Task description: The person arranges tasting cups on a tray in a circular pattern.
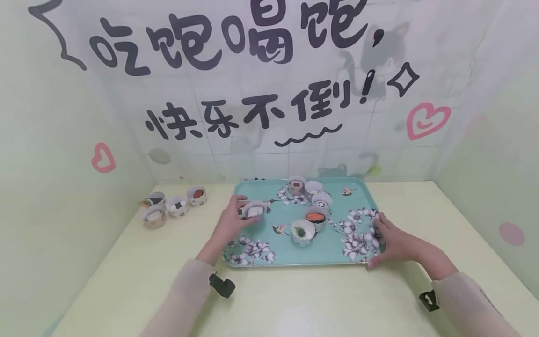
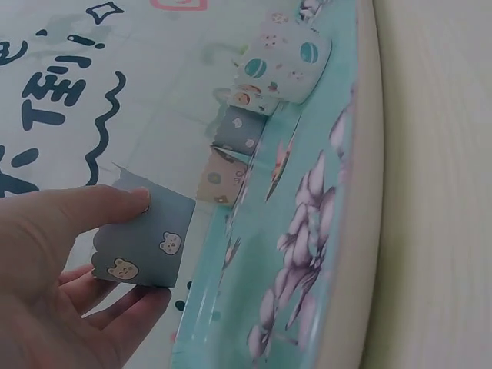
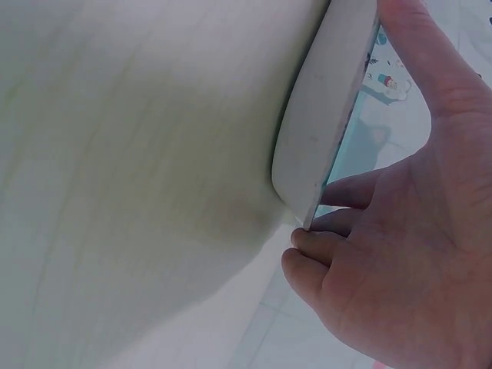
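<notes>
Our left hand [image 1: 236, 216] holds a grey cup [image 2: 157, 242]; our right hand [image 1: 393, 239] grips the tray [image 1: 286, 258]. Five cups [image 1: 303, 239] stretch far to near across it; four others [image 1: 177, 213] stand left.

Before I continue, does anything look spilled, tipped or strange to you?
No spill shows, and the cups on the tray stand upright. One oddity: an orange bit juts out at the left edge of the four table cups, too small to identify.
</notes>
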Demonstrator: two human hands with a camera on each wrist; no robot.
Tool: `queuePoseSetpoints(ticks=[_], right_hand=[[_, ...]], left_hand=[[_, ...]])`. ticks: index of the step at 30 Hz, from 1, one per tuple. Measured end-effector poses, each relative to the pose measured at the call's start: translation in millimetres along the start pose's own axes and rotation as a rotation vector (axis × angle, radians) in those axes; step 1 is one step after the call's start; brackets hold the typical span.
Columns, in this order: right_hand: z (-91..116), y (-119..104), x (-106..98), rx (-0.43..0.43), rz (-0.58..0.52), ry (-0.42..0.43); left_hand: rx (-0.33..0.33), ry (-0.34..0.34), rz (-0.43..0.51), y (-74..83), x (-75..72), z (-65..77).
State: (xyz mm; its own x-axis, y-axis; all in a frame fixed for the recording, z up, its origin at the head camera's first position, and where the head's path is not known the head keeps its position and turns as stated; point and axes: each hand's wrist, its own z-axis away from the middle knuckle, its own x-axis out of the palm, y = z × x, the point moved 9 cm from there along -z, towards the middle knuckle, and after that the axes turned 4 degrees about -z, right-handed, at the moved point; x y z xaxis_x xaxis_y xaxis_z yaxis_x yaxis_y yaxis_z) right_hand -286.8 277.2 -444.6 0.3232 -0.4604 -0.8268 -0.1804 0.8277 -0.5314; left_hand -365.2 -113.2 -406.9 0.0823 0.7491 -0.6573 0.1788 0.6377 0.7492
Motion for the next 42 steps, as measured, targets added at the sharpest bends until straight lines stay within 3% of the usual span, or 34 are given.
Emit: queuePoseSetpoints(ticks=[9, 14, 23, 31, 42], right_hand=[[-1.0, -0.1, 0.7, 0.0, -0.002, 0.001], [-1.8, -1.3, 1.7, 0.001, -0.017, -0.004], [-5.2, -2.5, 0.0, 0.012, -0.007, -0.009], [-0.5, -1.7, -0.4, 0.004, 0.0, -0.001], [-0.6, -0.4, 0.5, 0.012, 0.004, -0.007]], left_hand=[[0.085, -0.182, -0.075, 15.4, 41.3, 7.9], [0.096, -0.241, -0.073, 17.1, 54.0, 8.1], [0.157, -0.273, -0.095, 28.4, 64.4, 7.7], [0.154, -0.291, -0.095, 34.0, 73.2, 10.6], [0.101, -0.274, 0.03, 26.5, 55.3, 12.0]])
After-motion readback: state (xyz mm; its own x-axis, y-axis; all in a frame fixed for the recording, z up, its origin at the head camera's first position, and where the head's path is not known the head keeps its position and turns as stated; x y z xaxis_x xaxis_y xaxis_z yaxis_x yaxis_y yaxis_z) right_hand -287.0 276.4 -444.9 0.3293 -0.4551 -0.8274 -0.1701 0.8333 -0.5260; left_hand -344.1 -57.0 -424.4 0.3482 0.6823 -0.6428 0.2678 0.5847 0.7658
